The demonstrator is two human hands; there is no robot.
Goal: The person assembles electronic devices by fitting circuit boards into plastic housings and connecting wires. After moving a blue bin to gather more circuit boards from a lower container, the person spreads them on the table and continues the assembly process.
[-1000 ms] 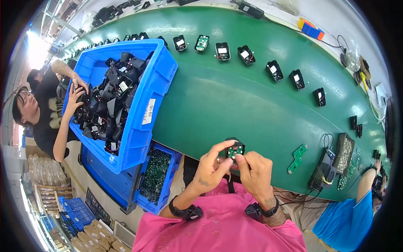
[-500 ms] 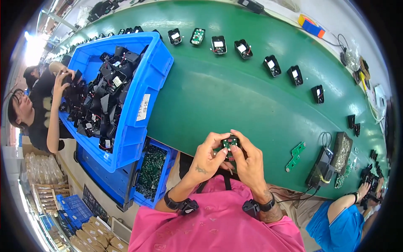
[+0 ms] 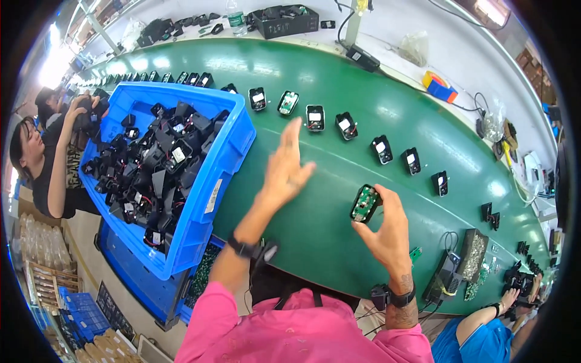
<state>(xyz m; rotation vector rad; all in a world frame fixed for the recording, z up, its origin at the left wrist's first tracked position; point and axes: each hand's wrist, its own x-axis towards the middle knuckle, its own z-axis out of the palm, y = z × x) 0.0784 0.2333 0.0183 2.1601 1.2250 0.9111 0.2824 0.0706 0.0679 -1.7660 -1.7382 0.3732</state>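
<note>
Between the thumb and fingers of my right hand (image 3: 389,233) is a small black plastic housing (image 3: 353,211) with a green circuit board (image 3: 365,203) seated in it, held above the bench. My left hand (image 3: 284,172) is stretched out over the green tabletop, fingers extended and nothing in it. Its fingertips are just short of a black housing (image 3: 315,118) that has a white block inside. This housing stands in a curved row, beside one with a green board (image 3: 288,103) and another black housing (image 3: 347,126).
A blue crate (image 3: 209,245) heaped with black housings stands at the left, where a co-worker (image 3: 57,163) handles parts. To the right are a black device with cables (image 3: 445,275) and a tray of small metal parts (image 3: 475,254). Another person in blue (image 3: 475,336) works at lower right.
My left hand has let go of the housing and moved forward to the left. My right hand has carried the housing forward and right. The view has tilted up.
</note>
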